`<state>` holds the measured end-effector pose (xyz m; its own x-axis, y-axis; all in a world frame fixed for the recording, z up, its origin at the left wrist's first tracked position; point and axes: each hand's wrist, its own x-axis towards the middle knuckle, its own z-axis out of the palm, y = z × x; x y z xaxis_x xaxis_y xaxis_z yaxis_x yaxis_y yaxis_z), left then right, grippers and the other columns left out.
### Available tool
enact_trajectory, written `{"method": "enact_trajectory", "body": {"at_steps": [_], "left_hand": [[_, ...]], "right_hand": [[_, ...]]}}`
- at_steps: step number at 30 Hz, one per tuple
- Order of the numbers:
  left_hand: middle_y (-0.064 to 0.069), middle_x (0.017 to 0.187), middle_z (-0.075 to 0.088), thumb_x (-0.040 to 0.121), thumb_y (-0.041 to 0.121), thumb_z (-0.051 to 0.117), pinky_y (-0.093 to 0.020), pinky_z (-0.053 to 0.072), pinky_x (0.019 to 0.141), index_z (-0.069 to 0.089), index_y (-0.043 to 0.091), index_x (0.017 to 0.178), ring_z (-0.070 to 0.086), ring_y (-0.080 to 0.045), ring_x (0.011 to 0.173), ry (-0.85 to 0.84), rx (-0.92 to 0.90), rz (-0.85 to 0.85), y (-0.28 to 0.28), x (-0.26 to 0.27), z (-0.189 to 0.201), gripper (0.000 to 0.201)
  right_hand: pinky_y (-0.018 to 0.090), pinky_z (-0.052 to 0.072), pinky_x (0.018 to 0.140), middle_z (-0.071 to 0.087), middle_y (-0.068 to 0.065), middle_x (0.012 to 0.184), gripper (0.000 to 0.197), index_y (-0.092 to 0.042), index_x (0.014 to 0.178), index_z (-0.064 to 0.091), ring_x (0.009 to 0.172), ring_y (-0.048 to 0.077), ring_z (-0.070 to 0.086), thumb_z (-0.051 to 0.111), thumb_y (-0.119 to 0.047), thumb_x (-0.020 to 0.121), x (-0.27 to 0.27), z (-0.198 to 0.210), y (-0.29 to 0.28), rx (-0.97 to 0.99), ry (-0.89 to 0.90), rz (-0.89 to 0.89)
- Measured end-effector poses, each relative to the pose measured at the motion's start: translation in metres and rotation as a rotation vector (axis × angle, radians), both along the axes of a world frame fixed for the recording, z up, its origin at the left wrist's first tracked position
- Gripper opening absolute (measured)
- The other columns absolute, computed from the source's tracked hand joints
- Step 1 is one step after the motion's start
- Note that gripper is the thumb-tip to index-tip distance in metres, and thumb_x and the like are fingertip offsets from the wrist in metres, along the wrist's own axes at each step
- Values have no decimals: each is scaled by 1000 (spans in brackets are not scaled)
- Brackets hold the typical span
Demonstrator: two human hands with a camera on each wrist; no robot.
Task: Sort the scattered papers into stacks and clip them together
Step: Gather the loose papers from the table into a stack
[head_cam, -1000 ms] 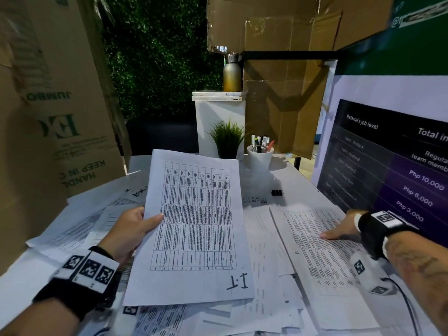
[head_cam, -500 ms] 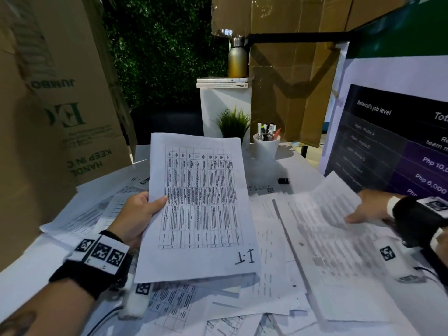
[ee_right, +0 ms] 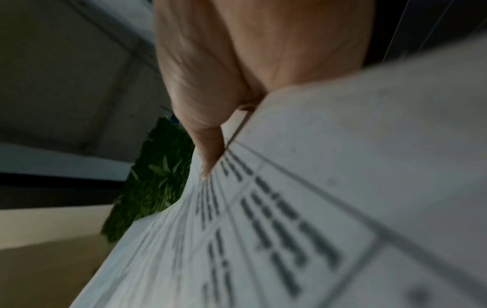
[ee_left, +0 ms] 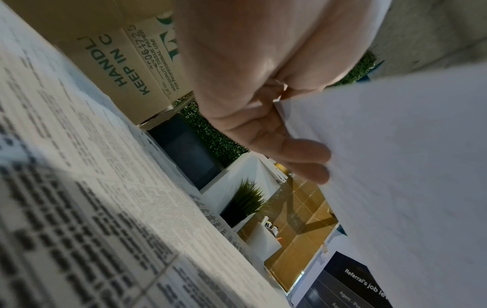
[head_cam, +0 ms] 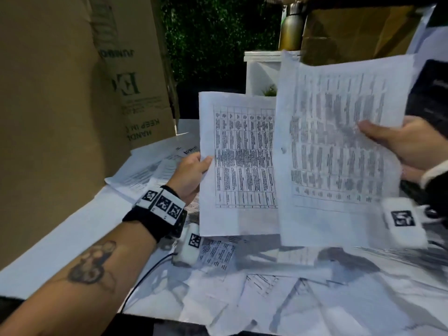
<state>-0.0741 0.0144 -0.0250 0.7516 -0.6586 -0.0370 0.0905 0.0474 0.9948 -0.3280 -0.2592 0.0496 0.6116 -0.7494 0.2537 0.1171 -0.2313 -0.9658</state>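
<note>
My left hand pinches the left edge of a printed table sheet, held upright above the table; in the left wrist view its fingers lie behind that sheet's blank back. My right hand grips the right edge of a second table sheet, raised so that it overlaps the first sheet's right side. The right wrist view shows the thumb pressed on this printed page. Many loose papers lie scattered beneath both hands.
A tall cardboard box stands at the left. More sheets lie beside it. At the back are a white stand with a metal bottle, a small plant and a pen cup. A dark printed board stands at the right.
My right hand has lifted a sheet off the table pile and brought it up and left, next to the sheet in my left hand. The left hand kept its sheet raised.
</note>
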Motion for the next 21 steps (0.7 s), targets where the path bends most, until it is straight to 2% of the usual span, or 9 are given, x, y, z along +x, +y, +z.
{"method": "enact_trajectory", "body": {"at_steps": [2, 4, 6, 7, 11, 13, 15, 18, 21], "left_hand": [[-9, 84, 71, 107, 15, 46, -29, 61, 57, 59, 4, 102, 72, -16, 66, 11, 1, 4, -2, -2, 3, 17], [-14, 111, 71, 105, 16, 50, -34, 63, 79, 61, 2, 117, 72, -23, 97, 22, -29, 19, -1, -1, 6, 21], [-16, 138, 63, 98, 24, 58, -47, 50, 108, 56, 1, 136, 58, -34, 130, 66, -59, 24, -2, 3, 7, 44], [-17, 137, 65, 99, 28, 57, -48, 50, 108, 58, 2, 135, 59, -34, 129, 69, -73, 17, -2, 1, 11, 45], [-9, 72, 79, 106, 52, 30, -23, 59, 52, 67, 8, 108, 76, -16, 63, 131, -104, -108, 5, 7, 18, 58], [-12, 89, 80, 82, 69, 62, -29, 62, 58, 68, 6, 120, 77, -20, 71, 67, -70, -183, 12, 14, 25, 74], [-16, 104, 78, 62, 48, 92, -32, 63, 65, 67, 1, 124, 76, -23, 80, -86, 54, -122, 15, 27, 23, 81], [-10, 93, 75, 91, 6, 72, -29, 60, 67, 66, -6, 121, 73, -24, 81, -268, 198, 35, 20, 39, 18, 33], [-10, 95, 74, 95, 8, 67, -45, 56, 89, 67, -2, 118, 70, -31, 90, -261, 130, 252, 42, 61, 15, 25]], "right_hand": [[27, 59, 85, 71, 7, 118, 39, -6, 121, 68, 90, 7, 72, 75, -20, 85, 31, -8, 17, -1, -10, 71], [19, 57, 81, 68, 6, 122, 41, -3, 126, 63, 84, 0, 70, 71, -10, 87, 60, -20, 36, -11, -12, 62], [35, 54, 94, 71, 5, 119, 40, -7, 123, 66, 99, 15, 70, 74, -8, 84, 85, -28, 48, 53, -5, 92], [44, 52, 98, 75, 3, 112, 37, -11, 117, 69, 103, 21, 70, 77, -8, 81, 94, -31, 52, 76, 8, 120], [43, 57, 87, 71, 13, 115, 45, -3, 119, 62, 103, 28, 68, 77, 4, 77, 124, -43, 60, 140, -38, 129], [35, 58, 79, 69, 15, 116, 43, -4, 114, 59, 101, 27, 68, 77, 5, 76, 135, -46, 65, 110, -69, 81], [36, 58, 80, 68, 12, 112, 44, -9, 111, 54, 96, 23, 67, 79, 3, 76, 143, -47, 68, 127, -110, 73], [44, 56, 87, 67, 7, 113, 51, -20, 122, 49, 99, 24, 68, 79, -23, 81, 150, -51, 66, 206, -95, 175], [35, 49, 71, 69, 7, 99, 42, -17, 129, 50, 84, 21, 63, 62, -37, 94, 149, -59, 61, 301, 23, 215]]}}
